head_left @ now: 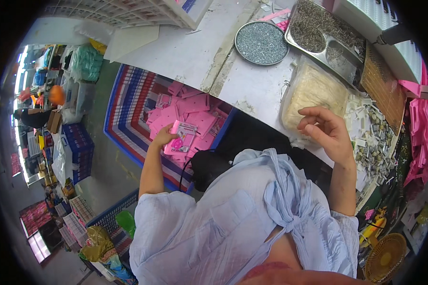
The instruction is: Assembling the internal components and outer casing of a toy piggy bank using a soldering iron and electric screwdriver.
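Pink card (181,137) with cartoon print, gripped in left hand (162,137) over striped bin (128,109) of cards; right hand (325,130) empty, fingers curled, above cluttered white tabletop (185,52).

White, scuffed desk (195,52). On it: round metal dish of small silver parts (262,42) at far centre; rectangular steel tray of dark pins (318,33) to its right; clear plastic bag of pale strips (314,90) nearer; loose small metal clips (378,142) scattered right.

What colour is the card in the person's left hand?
Pink, seen in the head view: the card is in the left hand.
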`<state>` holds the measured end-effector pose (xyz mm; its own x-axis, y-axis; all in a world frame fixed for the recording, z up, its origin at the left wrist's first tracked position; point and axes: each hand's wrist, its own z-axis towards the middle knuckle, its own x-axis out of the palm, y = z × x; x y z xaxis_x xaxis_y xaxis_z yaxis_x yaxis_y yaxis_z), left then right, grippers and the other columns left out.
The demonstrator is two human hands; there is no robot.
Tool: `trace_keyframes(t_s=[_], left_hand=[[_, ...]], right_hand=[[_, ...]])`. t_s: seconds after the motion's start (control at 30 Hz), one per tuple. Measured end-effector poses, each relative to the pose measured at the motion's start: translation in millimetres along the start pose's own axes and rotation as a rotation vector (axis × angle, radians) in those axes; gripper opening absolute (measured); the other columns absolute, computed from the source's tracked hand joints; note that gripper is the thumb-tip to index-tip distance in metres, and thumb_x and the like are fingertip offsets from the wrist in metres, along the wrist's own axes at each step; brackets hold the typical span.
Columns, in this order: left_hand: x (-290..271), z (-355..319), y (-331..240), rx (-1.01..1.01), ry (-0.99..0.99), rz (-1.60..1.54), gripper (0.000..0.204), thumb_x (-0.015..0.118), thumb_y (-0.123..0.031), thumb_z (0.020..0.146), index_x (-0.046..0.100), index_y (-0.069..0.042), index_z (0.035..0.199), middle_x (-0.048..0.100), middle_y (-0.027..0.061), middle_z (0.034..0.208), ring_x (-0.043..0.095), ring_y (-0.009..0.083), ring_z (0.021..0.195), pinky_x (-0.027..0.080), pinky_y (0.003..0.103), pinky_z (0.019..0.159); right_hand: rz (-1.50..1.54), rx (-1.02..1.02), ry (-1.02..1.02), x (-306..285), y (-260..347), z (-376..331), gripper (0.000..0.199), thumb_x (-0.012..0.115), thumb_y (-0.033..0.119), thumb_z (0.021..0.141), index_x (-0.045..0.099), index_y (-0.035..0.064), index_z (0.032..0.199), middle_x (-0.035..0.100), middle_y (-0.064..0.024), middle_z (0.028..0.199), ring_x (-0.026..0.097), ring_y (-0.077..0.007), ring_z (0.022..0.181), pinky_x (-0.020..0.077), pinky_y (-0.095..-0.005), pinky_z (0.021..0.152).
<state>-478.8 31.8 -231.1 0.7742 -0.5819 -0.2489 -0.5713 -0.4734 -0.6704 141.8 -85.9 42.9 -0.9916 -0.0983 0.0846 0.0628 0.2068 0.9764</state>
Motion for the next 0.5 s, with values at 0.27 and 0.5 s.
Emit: trace_keyframes(t_s=[0.27, 0.5], left_hand=[[3.5, 1.1, -19.3, -0.196, -0.515, 0.8, 0.087, 0.072, -0.028, 0.083, 0.03, 0.004, 0.152, 0.059, 0.0322, 0.131, 0.059, 0.0433, 0.124, 0.048, 0.046, 0.103], [73.8, -71.3, -349.7, 0.241, 0.18, 0.807, 0.042, 0.073, -0.03, 0.09, 0.067, -0.001, 0.12, 0.073, 0.0165, 0.096, 0.071, 0.0262, 0.087, 0.055, 0.035, 0.079]], right_hand=[[-0.109, 0.018, -0.011, 2.5, -5.6, 8.3, 0.03, 0.07, 0.012, 0.093, 0.067, 0.0014, 0.12, 0.069, -0.001, 0.093, 0.063, -0.0062, 0.082, 0.0496, -0.0215, 0.069], [-0.141, -0.037, 0.007, -15.7, 9.5, 6.6, 0.032, 0.071, 0.012, 0.092, 0.067, 0.0021, 0.122, 0.072, -0.0056, 0.092, 0.067, -0.0103, 0.08, 0.0532, -0.0246, 0.072]])
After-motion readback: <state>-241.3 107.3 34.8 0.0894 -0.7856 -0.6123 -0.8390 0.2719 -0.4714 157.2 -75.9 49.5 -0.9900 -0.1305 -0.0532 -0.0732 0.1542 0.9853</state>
